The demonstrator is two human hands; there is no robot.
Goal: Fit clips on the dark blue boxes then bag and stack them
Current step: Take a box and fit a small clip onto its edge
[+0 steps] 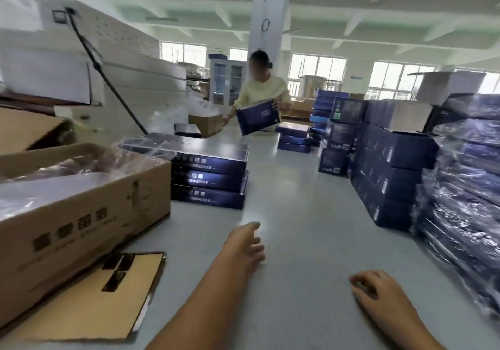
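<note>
A stack of three dark blue boxes (209,176) stands on the grey table (297,214), left of centre, with clear film over its top. My left hand (244,244) reaches forward over the table toward that stack, fingers relaxed, holding nothing. Near the front right, my right hand (374,286) rests on the tabletop with loosely curled fingers and is empty too. Bagged dark blue boxes (465,187) are piled high at the right edge. Unwrapped dark blue boxes (389,176) stand stacked beside them.
An open cardboard carton (78,211) with plastic film inside sits at the left, a flat cardboard sheet (102,301) in front of it. A person (263,92) at the far end holds a dark blue box. A white machine (108,74) stands behind the carton.
</note>
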